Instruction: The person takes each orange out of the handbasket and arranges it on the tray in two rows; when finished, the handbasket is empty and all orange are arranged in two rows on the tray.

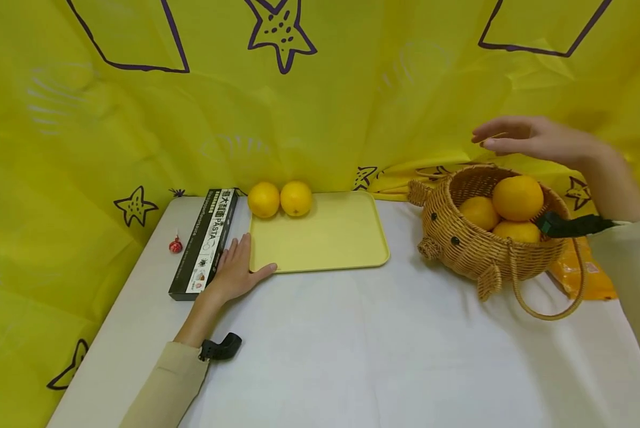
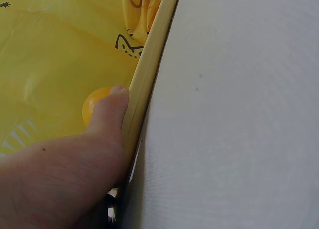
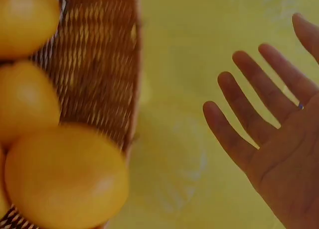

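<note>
My left hand (image 1: 236, 270) rests at the near left corner of a yellow tray (image 1: 320, 238), its fingers straight along the left side and its thumb by the near edge. Two oranges (image 1: 296, 198) sit side by side at the tray's far left corner. To the right, my right hand (image 1: 539, 141) hovers above the far side of a wicker basket (image 1: 475, 255) with a pig's face. In the right wrist view its fingers are spread, with nothing in them. Several oranges (image 3: 65, 176) lie inside the basket.
A black and white pasta box (image 1: 204, 244) lies left of the tray, beside my left hand. Farther left is a small red ball-shaped item (image 1: 175, 245). An orange packet (image 1: 587, 273) is partly hidden behind the basket. A yellow patterned cloth (image 1: 325, 119) hangs behind the table.
</note>
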`<state>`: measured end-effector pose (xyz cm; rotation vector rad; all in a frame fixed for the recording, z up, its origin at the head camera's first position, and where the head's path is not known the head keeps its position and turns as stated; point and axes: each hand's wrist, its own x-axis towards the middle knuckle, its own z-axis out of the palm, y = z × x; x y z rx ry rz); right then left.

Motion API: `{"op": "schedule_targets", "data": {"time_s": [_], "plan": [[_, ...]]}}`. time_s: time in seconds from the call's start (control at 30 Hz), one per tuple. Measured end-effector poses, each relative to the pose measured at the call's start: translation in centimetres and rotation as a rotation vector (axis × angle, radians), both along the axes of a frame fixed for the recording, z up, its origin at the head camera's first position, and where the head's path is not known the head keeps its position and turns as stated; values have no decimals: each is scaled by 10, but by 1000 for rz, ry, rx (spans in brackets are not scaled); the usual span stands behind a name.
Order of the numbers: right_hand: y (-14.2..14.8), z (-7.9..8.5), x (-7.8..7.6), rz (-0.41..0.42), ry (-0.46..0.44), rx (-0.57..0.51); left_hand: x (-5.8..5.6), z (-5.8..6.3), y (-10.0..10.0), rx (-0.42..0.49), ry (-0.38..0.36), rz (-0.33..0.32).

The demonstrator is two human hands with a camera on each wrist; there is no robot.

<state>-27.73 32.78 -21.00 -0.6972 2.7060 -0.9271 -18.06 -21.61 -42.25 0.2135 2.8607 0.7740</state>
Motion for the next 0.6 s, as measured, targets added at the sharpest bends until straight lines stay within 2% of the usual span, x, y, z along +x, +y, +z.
{"op": "schedule_targets", "data": {"time_s": [0.03,0.1,0.23,0.33,0.5,0.6], "plan": [[7,-1,-5,-3,-6,23,0,0,0,4,0,3],[21,-6,-13,13,-14,-18,-1,0,-1,-2,-3,6],[42,-21,-22,102,-64,-250,0,-1,-2,-8,-2,7],[54,-31,-26,163,-146,-386,0,-2,-2,-7,2,6],[67,-42,-31,220,-253,-471,-1,-2,-2,-4,7,3],[74,-47,-32,240,-299,-483,-1,-2,-2,-6,7,1]]}}
